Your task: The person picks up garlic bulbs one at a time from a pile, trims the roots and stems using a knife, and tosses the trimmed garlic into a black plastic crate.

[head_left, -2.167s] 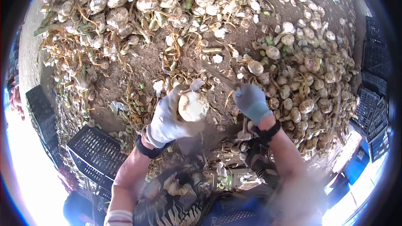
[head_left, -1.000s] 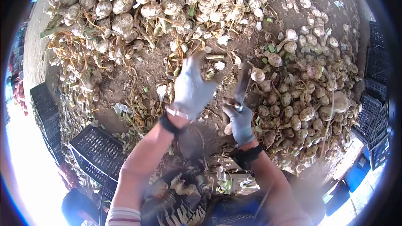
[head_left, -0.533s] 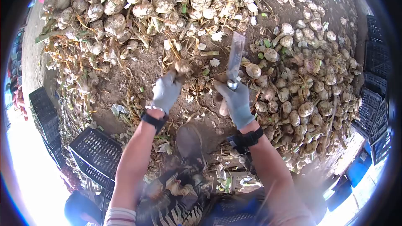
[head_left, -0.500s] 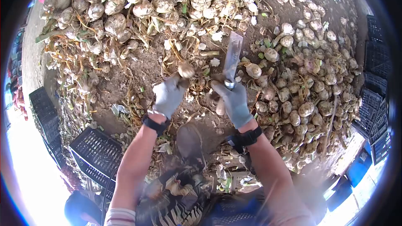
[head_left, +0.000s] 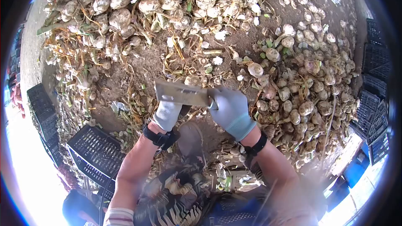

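Note:
My right hand [head_left: 231,111], in a grey-white glove, is closed around the handle of a broad, blunt-ended knife [head_left: 182,93]. The blade points left and lies across the front of my left hand [head_left: 168,113], gloved too. Just past the blade's far edge shows a garlic bulb [head_left: 192,80], which my left hand appears to grip, though the blade hides most of its fingers. Dry stalks and peelings litter the soil beneath both hands.
A heap of untrimmed garlic [head_left: 121,19] lies ahead and left, and a pile of garlic bulbs [head_left: 305,96] lies right. Black crates [head_left: 94,148] stand at left, more crates [head_left: 370,100] at far right. My shoe [head_left: 190,140] is below my hands. A person's cap [head_left: 77,207] shows lower left.
The knife has swung from pointing up and away to lying leftward across my left hand. My hands have come closer together, and my left hand has dropped slightly lower.

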The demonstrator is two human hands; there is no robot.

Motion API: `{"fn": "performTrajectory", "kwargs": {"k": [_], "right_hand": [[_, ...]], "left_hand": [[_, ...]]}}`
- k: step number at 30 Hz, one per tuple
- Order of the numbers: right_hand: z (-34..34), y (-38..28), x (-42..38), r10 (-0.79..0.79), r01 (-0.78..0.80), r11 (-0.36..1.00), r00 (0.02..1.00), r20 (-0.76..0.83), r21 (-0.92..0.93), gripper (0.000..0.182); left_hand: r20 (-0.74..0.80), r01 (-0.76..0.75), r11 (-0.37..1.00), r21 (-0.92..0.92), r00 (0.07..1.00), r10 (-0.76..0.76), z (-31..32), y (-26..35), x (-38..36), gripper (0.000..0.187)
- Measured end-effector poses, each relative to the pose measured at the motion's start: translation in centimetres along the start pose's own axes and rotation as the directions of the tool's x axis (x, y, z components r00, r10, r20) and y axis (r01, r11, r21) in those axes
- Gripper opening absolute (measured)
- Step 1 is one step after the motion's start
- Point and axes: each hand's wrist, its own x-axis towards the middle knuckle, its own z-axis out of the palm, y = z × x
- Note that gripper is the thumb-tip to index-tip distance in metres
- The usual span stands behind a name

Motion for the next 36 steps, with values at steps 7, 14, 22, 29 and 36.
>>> {"fn": "performTrajectory", "kwargs": {"k": [7,14,22,29,36], "right_hand": [[-0.3,-1.0,0.1,0.06,-0.053,0.996,0.993,0.105,-0.072,0.013],[0.3,1.8,0.8,0.278,-0.257,0.96,0.929,0.246,-0.112,0.015],[-0.7,-0.8,0.2,0.322,-0.474,0.062,0.843,0.432,0.878,0.034],[2.2,-0.7,-0.2,0.231,-0.368,0.218,0.919,0.318,0.904,0.029],[2.0,0.8,-1.3,0.336,-0.422,0.772,0.906,0.259,0.475,0.033]], "left_hand": [[0.081,0.05,0.973,0.224,0.994,-0.07,-0.7,1.6,-0.8,0.046],[0.103,0.024,0.988,0.15,0.994,-0.04,0.5,4.0,-1.8,0.027],[0.367,-0.558,0.366,0.744,0.801,0.473,3.2,3.0,-0.4,0.04],[0.085,0.072,0.965,0.25,0.992,-0.096,1.5,4.2,-1.1,0.03],[-0.061,0.14,0.957,0.253,0.99,-0.128,0.2,1.2,1.0,0.029]]}}
